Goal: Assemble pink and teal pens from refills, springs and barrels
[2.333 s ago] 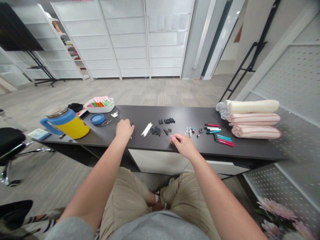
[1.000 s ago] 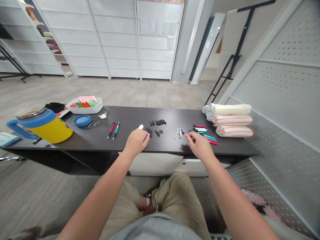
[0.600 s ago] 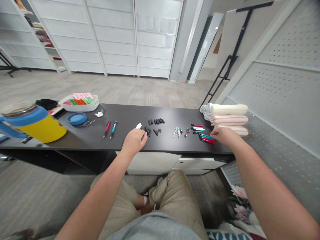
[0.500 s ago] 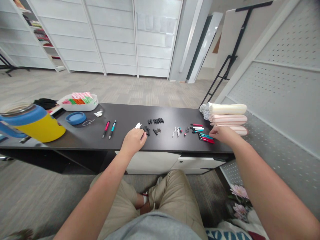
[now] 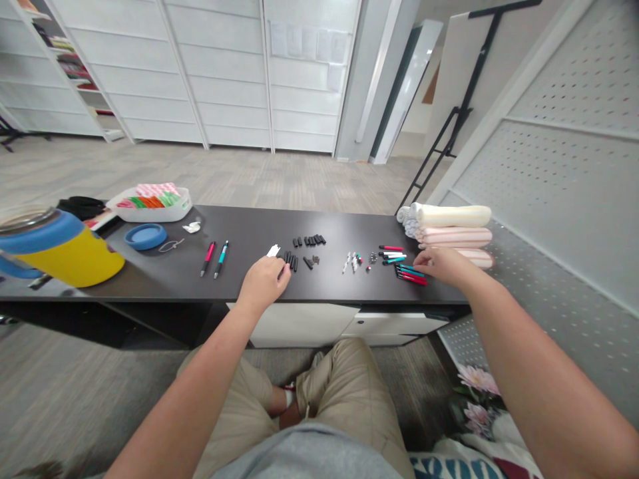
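My left hand (image 5: 263, 283) rests near the front edge of the black table (image 5: 259, 229). Its fingers are curled beside a small white piece (image 5: 273, 251) and a cluster of short black caps (image 5: 292, 261); what they hold, if anything, is hidden. My right hand (image 5: 442, 263) reaches to the right, fingers pressed together at the ends of the red and teal pens (image 5: 412, 274). More pens (image 5: 394, 253) lie just behind these. A red pen (image 5: 208, 258) and a teal pen (image 5: 220, 258) lie side by side left of my left hand.
A row of black caps (image 5: 309, 240) and tiny pen parts (image 5: 355, 261) lie mid-table. Rolled towels (image 5: 452, 229) are stacked at the right end. At the left stand a yellow jug with blue lid (image 5: 64, 256), a blue disc (image 5: 146, 236) and a white tray (image 5: 150, 203).
My left hand left two pens lying at the left and came to the white piece and black caps. My right hand went from the table's middle to the pens at the right.
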The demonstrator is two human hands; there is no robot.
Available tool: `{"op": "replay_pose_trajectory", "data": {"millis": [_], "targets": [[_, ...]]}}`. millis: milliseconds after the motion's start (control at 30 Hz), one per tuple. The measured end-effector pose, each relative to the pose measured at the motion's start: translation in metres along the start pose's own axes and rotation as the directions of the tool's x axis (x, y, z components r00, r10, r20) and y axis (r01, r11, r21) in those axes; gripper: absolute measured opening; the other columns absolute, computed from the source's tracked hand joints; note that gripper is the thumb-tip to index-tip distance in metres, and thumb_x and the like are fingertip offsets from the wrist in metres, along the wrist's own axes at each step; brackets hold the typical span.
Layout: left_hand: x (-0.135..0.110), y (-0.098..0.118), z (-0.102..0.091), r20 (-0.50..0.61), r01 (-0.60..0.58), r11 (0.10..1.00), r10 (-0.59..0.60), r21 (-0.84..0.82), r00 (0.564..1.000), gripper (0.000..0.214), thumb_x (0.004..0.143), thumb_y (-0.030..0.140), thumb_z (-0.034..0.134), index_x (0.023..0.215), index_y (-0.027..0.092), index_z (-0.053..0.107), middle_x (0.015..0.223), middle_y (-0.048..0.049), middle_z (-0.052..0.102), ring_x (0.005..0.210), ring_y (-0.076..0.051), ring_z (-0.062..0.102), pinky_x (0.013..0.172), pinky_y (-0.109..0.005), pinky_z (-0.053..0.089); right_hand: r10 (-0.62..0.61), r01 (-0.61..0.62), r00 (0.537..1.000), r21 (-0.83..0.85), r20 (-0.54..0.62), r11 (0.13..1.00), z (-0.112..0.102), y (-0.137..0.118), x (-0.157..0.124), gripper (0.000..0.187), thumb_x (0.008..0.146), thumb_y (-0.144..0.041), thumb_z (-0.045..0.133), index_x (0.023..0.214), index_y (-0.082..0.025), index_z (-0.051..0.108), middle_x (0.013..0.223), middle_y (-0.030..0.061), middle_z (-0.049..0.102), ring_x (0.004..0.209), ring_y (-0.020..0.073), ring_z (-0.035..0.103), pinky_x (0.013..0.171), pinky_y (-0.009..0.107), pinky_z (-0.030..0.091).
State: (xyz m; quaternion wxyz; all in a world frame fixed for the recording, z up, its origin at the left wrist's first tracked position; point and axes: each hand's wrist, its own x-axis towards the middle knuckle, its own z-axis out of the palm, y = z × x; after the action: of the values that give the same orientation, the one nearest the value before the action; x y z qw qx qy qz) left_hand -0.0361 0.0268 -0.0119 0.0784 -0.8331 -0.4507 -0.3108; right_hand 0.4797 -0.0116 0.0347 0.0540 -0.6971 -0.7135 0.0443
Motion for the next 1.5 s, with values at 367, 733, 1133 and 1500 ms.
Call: {"op": "replay_pose_trajectory", "data": {"millis": [367,733,1133,1500], "targets": [[0.0,-0.002,0.003,-0.058,-0.058,0.998,0.06,0.033,0.997,0.027,0.101,0.026,0.053,0.076,0.02,0.06,0.076,-0.007,0.064,0.08,-0.023,0.06,0.077,-0.036,0.045,-0.048,0.051,0.998,-0.064,0.047,0.997,0.014,-0.012,-0.031,0.017,0.085,-0.039,0.07,0.085,-0.025,0.079,0.085,0.0038,0.077,0.077,0.0222,0.069,0.069,0.03,0.044],[-0.001,-0.003,0.003,-0.081,-0.053,0.998,0.051,-0.024,0.995,0.026,0.101,0.026,0.054,0.076,0.02,0.059,0.076,-0.0068,0.063,0.079,-0.023,0.06,0.076,-0.035,0.044,-0.012,0.018,0.998,-0.097,0.067,0.995,0.015,-0.034,-0.047,0.015,0.085,-0.035,0.067,0.081,-0.023,0.076,0.084,0.0037,0.077,0.075,0.0219,0.069,0.065,0.031,0.041],[-0.003,0.0,-0.011,0.091,-0.255,0.944,0.279,-0.21,0.956,0.042,0.095,0.056,0.067,0.112,0.017,0.067,0.1,-0.011,0.069,0.097,-0.027,0.063,0.088,-0.041,0.05,-0.324,0.35,0.933,0.183,-0.156,0.919,0.047,-0.235,-0.043,0.01,0.096,-0.029,0.065,0.101,-0.023,0.071,0.091,0.0037,0.075,0.078,0.0189,0.066,0.07,0.029,0.043],[-0.002,-0.003,-0.002,0.138,-0.223,0.963,0.245,-0.154,0.96,0.026,0.11,0.033,0.04,0.11,0.019,0.062,0.099,-0.0103,0.068,0.095,-0.026,0.064,0.087,-0.041,0.052,-0.254,0.453,0.872,0.491,-0.418,0.744,0.075,-0.296,0.001,0.019,0.104,-0.033,0.056,0.113,-0.022,0.068,0.099,0.0059,0.073,0.082,0.0187,0.065,0.078,0.03,0.049]]}}
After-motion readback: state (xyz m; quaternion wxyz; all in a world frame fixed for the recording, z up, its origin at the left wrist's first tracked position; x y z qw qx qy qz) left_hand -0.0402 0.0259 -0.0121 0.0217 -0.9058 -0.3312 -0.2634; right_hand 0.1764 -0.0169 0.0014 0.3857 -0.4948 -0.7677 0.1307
